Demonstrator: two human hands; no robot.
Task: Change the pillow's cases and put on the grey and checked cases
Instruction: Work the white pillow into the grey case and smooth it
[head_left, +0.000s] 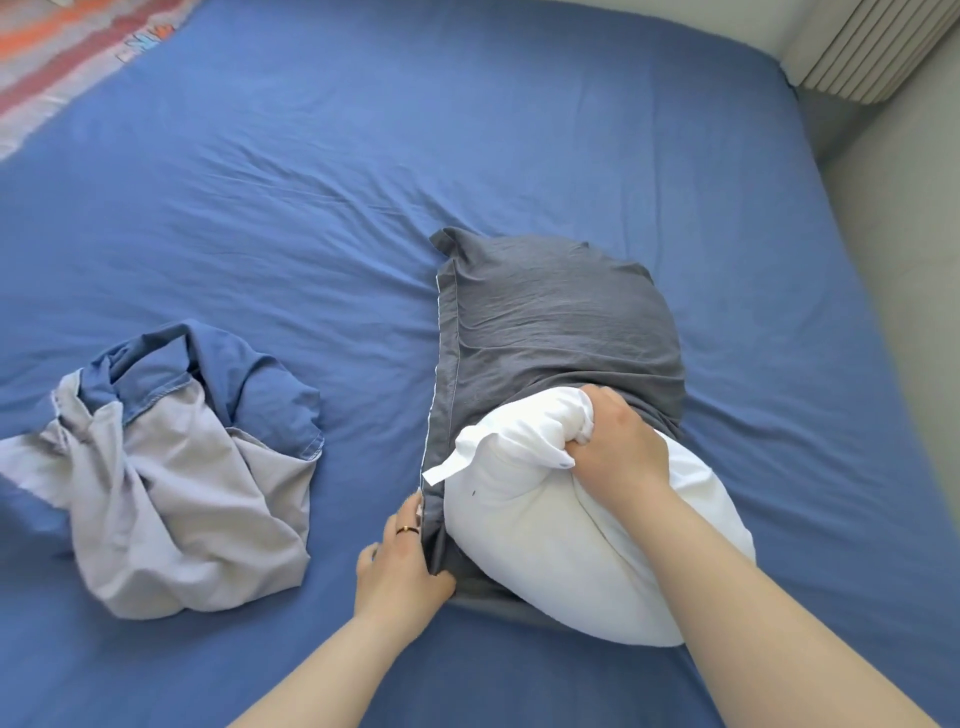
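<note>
Lying mid-bed toward the right edge: white pillow (587, 525), far end inside grey case (561, 317). Right hand (618, 447) clenches bunched pillow fabric; left hand (402, 566) apparently pinches the case's open hem. Crumpled blue-grey case (182, 457) near the left edge of the bed (311, 171).

One white pillow (597, 540). One grey case (561, 322), partly over pillow. One crumpled blue-and-pale-grey case (192, 467), lying apart on bed. One bed, blue sheet (311, 182). Two hands: left hand (400, 561), right hand (618, 441). One ring (407, 529), on left hand. One striped cloth (62, 57), far corner. One radiator (872, 47).
</note>
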